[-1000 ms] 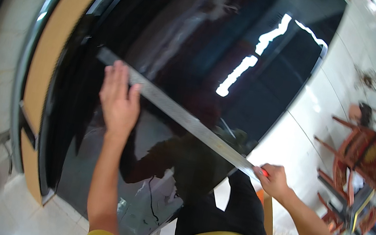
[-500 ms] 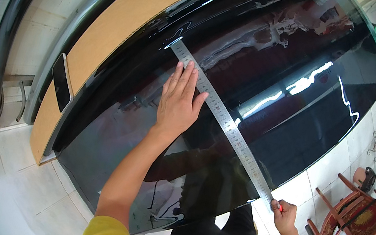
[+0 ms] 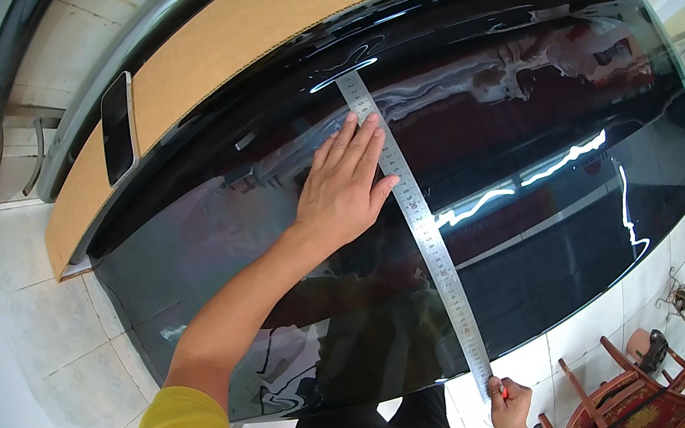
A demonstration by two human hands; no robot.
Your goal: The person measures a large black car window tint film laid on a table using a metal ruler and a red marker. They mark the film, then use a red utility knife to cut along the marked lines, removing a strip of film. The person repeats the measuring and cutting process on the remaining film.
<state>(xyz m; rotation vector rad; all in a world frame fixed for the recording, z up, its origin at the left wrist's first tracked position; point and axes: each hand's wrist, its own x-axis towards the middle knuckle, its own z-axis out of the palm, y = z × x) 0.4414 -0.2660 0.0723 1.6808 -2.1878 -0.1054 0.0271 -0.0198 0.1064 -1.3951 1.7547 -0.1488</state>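
Across a dark, glossy, curved panel (image 3: 549,287), a metal ruler (image 3: 438,251) is being held aslant, its near end being extended past the panel's edge. The ruler's far part is being touched by the left hand (image 3: 342,191), which is being held flat, fingers outstretched. By the closed right hand (image 3: 509,406), a small red object (image 3: 503,392) is being gripped beside the ruler's near end; whether the ruler is also being pinched cannot be told.

Left hand (image 3: 342,185) flat; right hand (image 3: 512,411) curled
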